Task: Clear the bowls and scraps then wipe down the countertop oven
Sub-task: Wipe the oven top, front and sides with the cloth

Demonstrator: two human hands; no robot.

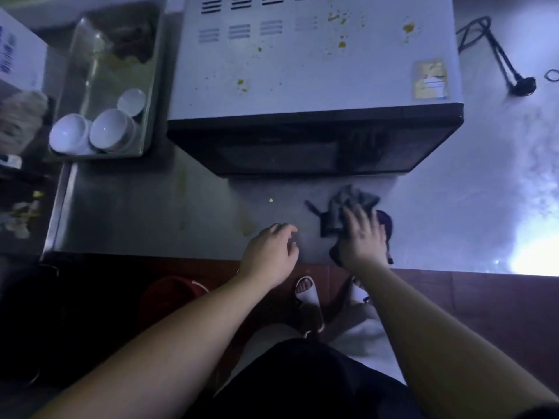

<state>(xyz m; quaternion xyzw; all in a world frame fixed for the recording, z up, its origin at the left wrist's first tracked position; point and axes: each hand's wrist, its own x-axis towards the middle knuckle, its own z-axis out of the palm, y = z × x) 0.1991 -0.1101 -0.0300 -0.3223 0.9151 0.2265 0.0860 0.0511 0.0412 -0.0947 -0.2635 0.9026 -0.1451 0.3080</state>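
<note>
I logged the steel counter (127,213) filling the middle of the frame, with the countertop oven (314,86) at upper centre; its top carried yellowish scraps (341,43) and smears. At upper left sat a metal tray (151,86) holding three white bowls (112,130) tipped on their sides. My right hand (361,237), at centre right near the counter's front edge, lay flat with fingers spread and straight, pressing on a crumpled dark cloth (348,207) just in front of the oven door. My left hand (270,252), just left of it, hovered at the counter's edge with fingers loosely curled, holding nothing. A small yellow crumb (270,200) lay on the counter above that hand.
</note>
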